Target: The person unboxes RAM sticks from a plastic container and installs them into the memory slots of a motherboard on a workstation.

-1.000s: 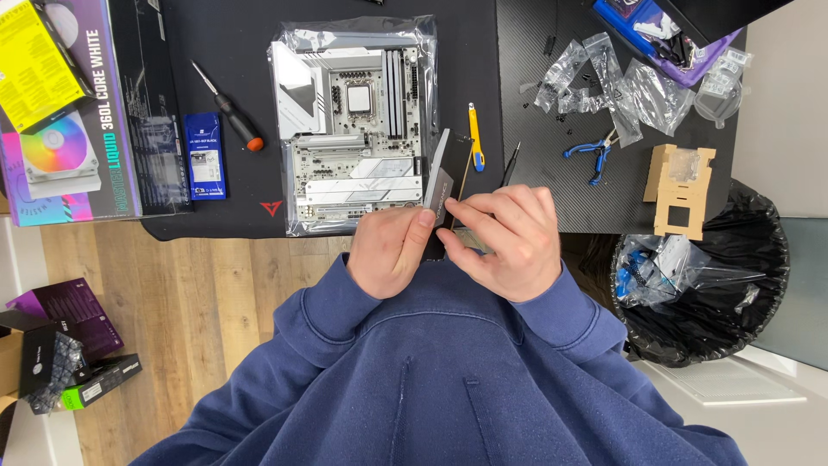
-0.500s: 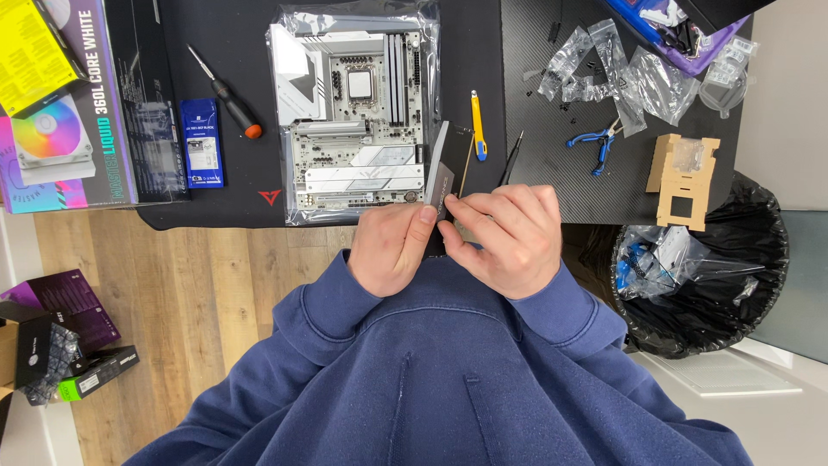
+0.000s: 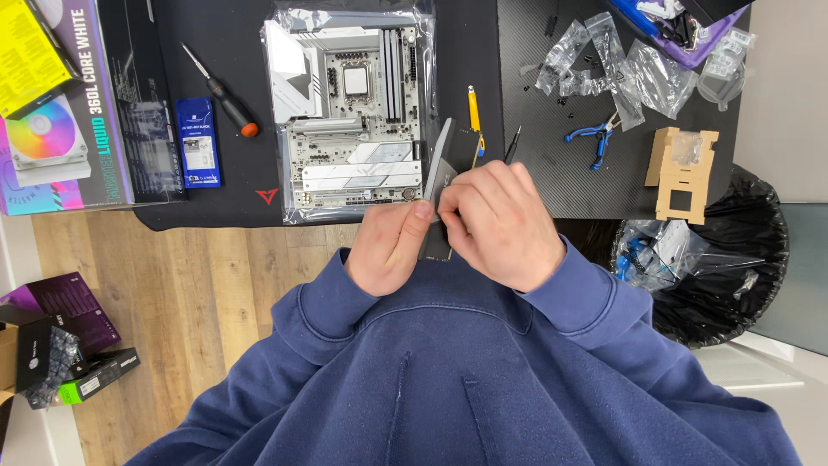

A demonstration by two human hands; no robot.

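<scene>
At mid-frame both hands pinch a narrow grey strip-shaped part (image 3: 438, 185) — left hand (image 3: 390, 246) closed on its lower edge, right hand (image 3: 498, 223) closed over its side — so it seems not yet fitted to the white motherboard (image 3: 349, 112) lying in its bag on the counter (image 3: 517, 103) just above.

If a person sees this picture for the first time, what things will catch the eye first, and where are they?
First come the left hand and the right hand, close together at the table's near edge, both holding a thin grey strip. Just behind them lies a white circuit board on a clear bag, on the black mat. To the right, a black trash bag stands beside the table.
</scene>
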